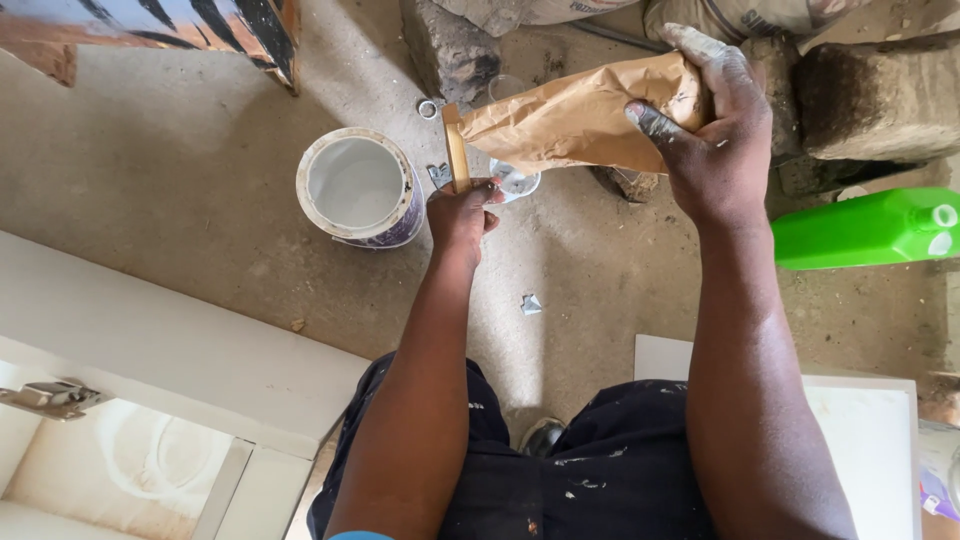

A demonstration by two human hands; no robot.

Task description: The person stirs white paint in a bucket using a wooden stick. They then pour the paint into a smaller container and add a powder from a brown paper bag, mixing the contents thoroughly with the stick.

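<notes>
Single head cam, looks almost straight down past own forearms and lap. Close range, hands (pixel 590 150) in upper middle of shot. Concrete floor (pixel 180 160) fills background beyond hands. No second view, nothing shared.

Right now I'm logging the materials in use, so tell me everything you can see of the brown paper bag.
The brown paper bag is creased kraft-looking paper, lying nearly level above the concrete floor. The right hand grips its bunched end; the left hand holds the folded end, near the open white paint bucket. Its contents are hidden.
</notes>
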